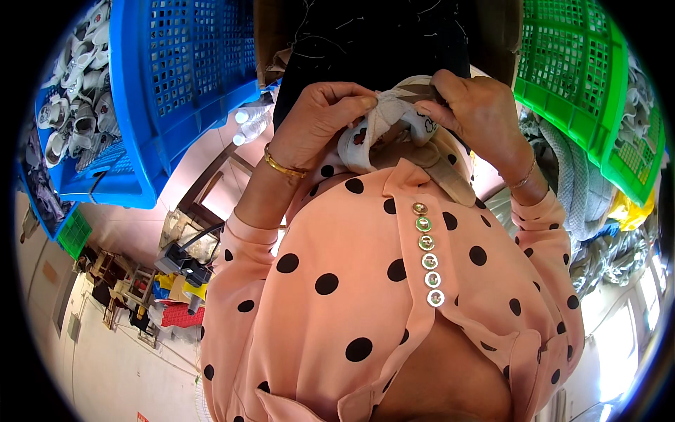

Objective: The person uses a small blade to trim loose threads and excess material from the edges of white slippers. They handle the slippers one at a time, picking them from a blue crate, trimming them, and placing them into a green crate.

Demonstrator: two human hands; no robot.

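Between my hands, in front of my body, is a small white shoe upper (357, 149) with little dark and red figures on it. My left hand (320, 121) is closed, its thumb and forefinger pinching the upper's top edge. On the other side my right hand (484, 116) grips the upper's far edge between thumb and bent fingers. Beneath the upper, a flat tan piece (450, 177) sticks out toward my shirt; I cannot tell whether it is joined to the upper. The inside of the upper is partly hidden.
To the left stands a blue plastic crate (151, 133) with several white shoe uppers (83, 119) beside its wall. A green crate (573, 77) stands at the right, near grey fabric (573, 176). White bottles (249, 125) are beyond my left wrist. Loose threads lie on dark cloth ahead.
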